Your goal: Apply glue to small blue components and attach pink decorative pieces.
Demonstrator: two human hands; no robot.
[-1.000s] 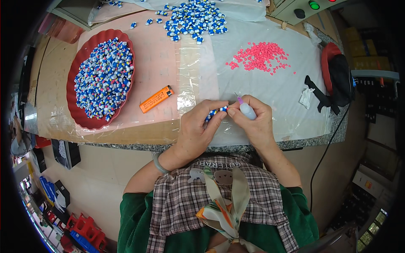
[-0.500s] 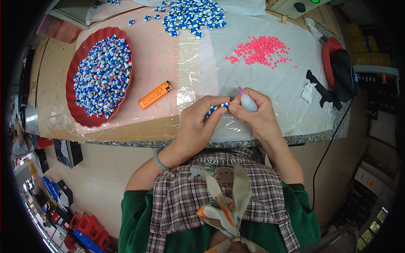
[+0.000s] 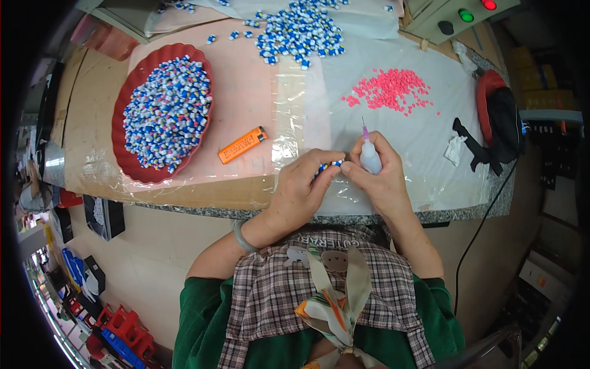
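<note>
My left hand [image 3: 302, 184] is closed around several small blue-and-white pieces [image 3: 329, 166] that show in a row between thumb and forefinger. Close against it, my right hand [image 3: 382, 175] grips a small translucent squeeze bottle [image 3: 370, 158] with a purple collar and a thin needle tip pointing up and away. The right thumb and forefinger meet at the end of the row; whether they pinch a piece is hidden. Beyond the hands, a pile of small pink pieces [image 3: 396, 91] lies on the white sheet.
To the left stands a red scalloped tray [image 3: 120, 138] heaped with blue-and-white pieces, beside an orange lighter-shaped object [image 3: 243, 145]. More such pieces [image 3: 301, 34] are piled at the back. A black cloth item [image 3: 505, 123], a crumpled tissue [image 3: 455, 150] and a control box [image 3: 458, 18] are on the right.
The whole view has shifted, so the table's things appear further right and lower. The squeeze bottle stands a little more upright in my right hand; both hands stay close together.
</note>
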